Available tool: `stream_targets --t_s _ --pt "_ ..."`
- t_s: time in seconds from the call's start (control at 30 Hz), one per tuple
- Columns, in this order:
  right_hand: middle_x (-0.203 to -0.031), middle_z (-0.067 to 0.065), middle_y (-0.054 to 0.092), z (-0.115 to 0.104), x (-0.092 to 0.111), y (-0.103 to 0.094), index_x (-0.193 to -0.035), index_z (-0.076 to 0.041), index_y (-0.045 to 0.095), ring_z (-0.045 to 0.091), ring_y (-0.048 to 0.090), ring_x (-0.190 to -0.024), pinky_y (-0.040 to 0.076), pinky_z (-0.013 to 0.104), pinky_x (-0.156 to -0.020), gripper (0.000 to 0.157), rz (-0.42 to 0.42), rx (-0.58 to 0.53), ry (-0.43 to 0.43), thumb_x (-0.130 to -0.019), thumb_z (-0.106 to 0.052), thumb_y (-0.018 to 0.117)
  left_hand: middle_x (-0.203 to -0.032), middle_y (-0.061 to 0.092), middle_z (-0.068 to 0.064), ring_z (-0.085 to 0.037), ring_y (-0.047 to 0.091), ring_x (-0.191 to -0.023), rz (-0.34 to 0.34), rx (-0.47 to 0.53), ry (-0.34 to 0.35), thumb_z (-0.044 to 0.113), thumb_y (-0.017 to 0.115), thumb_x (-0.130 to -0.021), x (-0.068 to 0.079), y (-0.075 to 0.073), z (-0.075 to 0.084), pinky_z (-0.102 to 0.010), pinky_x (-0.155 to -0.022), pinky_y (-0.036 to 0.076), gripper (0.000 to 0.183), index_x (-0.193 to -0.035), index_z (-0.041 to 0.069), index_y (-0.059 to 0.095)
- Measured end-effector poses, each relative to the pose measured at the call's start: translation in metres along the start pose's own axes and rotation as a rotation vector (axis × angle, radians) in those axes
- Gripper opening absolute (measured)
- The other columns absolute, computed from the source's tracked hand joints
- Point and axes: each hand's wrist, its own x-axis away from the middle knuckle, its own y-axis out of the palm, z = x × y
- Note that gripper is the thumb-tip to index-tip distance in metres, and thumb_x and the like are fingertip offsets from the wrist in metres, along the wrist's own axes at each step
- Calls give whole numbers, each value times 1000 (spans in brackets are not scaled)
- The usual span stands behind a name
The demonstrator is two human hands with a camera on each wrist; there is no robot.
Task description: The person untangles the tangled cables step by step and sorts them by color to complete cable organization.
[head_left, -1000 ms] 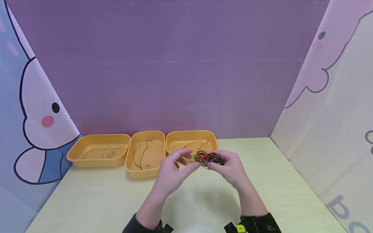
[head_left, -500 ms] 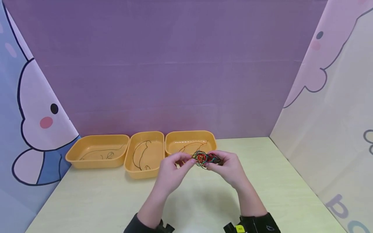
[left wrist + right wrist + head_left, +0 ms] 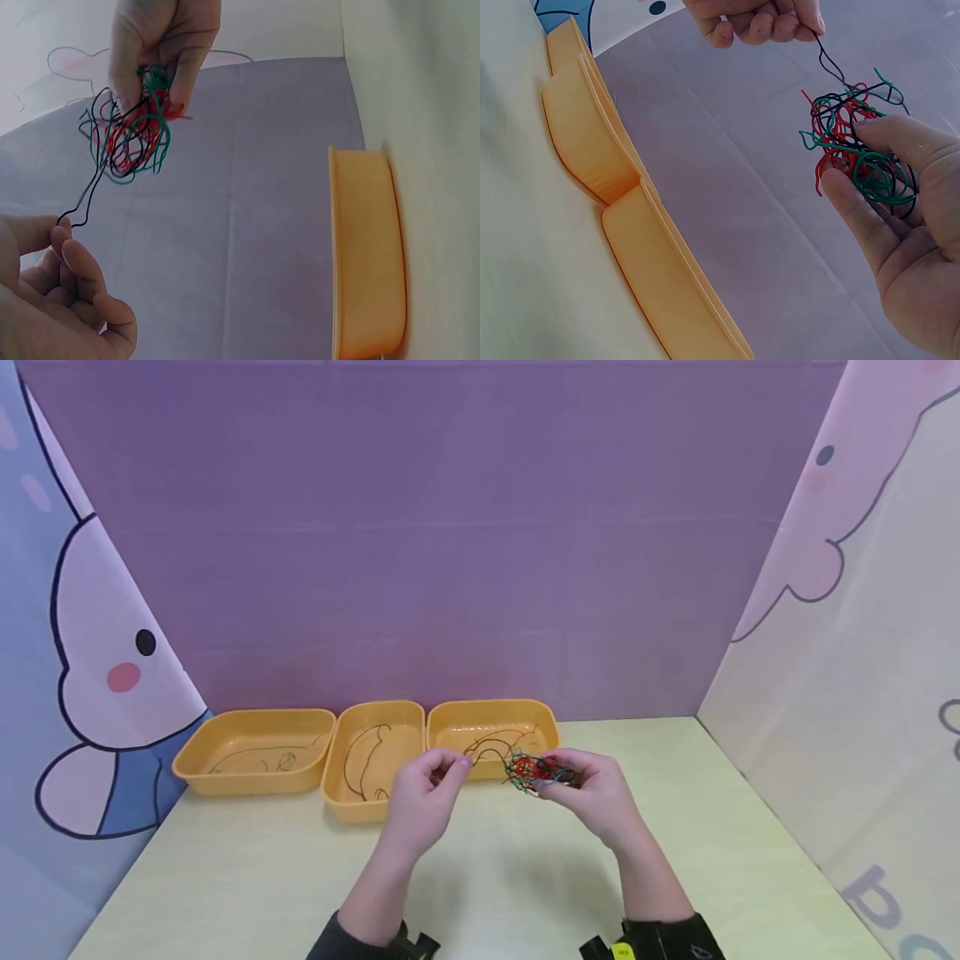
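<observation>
A tangled bundle of thin red, green and black wires is held above the table by my right hand, thumb and fingers pinching it. In the right wrist view the bundle bulges out between thumb and fingertips. To its left, my left hand pinches a black wire between thumb and forefinger. That wire runs as a doubled strand from the fingertips into the tangle. The remaining fingers of the left hand are curled loosely, as the left wrist view shows.
Three yellow trays stand in a row at the back of the table: a left tray, a middle tray and a right tray. Thin wires lie in each. A purple backdrop rises behind them, with printed panels at both sides.
My left hand first came to the bundle, pinched a black wire and has now moved left, drawing a loop out of the tangle. The right hand has stayed nearly in place.
</observation>
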Motion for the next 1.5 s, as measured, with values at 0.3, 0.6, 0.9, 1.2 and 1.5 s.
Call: stream_targets --t_s 0.3,0.6,0.9,1.2,1.5 --pt "-94 16 68 -19 2 -1 -104 4 66 28 65 -80 57 34 -70 25 8 -66 29 -80 8 70 -67 57 -8 -18 48 -58 106 -3 3 17 67 -91 -3 -28 -3 -23 -48 39 11 -82 11 68" --pt "-92 14 68 -7 2 -7 -105 1 67 26 64 -77 57 34 -68 25 22 -25 20 -80 5 72 -71 58 -6 -18 51 -63 127 -68 -48 16 67 -91 0 -52 -10 -22 -50 42 12 -84 7 69" --pt "-95 14 69 6 -1 -10 -102 -2 69 28 65 -80 57 35 -67 24 69 -40 8 -80 3 73 -71 59 -7 -18 50 -62 169 -96 -28 15 67 -91 -1 -59 -6 -22 -50 41 12 -86 4 68" --pt "-95 12 69 5 -3 -14 -101 -3 70 27 65 -81 57 34 -68 21 131 -29 26 -80 1 73 -74 59 -5 -20 49 -61 189 -59 6 25 67 -92 0 -69 -4 -24 -48 41 15 -85 11 69" --pt "-99 16 68 6 -2 -22 -103 2 68 29 66 -82 57 35 -70 24 182 -85 49 -80 1 74 -73 59 -12 -16 48 -61 213 -78 14 5 64 -91 7 -74 35 -20 -51 40 10 -83 0 66"
